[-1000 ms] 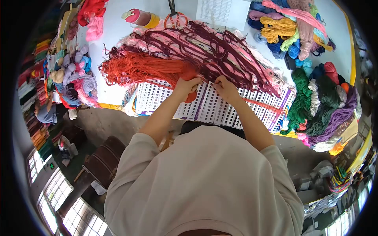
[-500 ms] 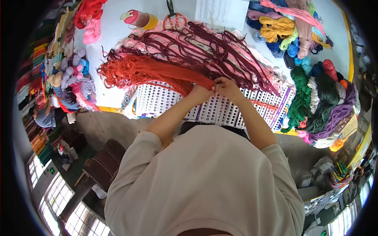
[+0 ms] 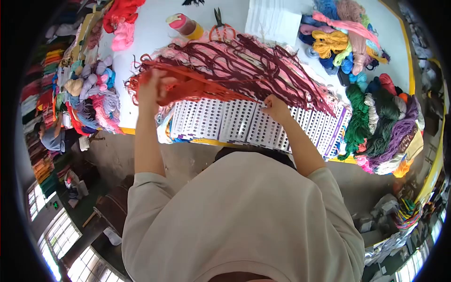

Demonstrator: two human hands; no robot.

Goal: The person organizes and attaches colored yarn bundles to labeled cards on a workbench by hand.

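Observation:
Red-orange yarn [image 3: 188, 89] stretches across the front left of a pile of maroon and pink yarn [image 3: 244, 61]. My left hand [image 3: 152, 87] is at the left end of the red-orange yarn, smeared by motion, so its fingers cannot be made out. At the yarn's narrow right end, my right hand [image 3: 275, 107] has its fingers pinched together on the strand tips. White cards with rows of holes [image 3: 235, 121] lie below the yarn, along the table's front edge.
Scissors with orange handles [image 3: 220, 30], a pink-and-yellow container [image 3: 185, 26] and white paper [image 3: 272, 21] lie behind the pile. Coloured skeins [image 3: 385, 117] fill the right side; more skeins [image 3: 91, 89] are at the left. A person [image 3: 52, 139] is at far left.
My left hand has moved far left from beside my right hand, along the red-orange yarn, which now lies more spread out. My right hand has stayed near the same place.

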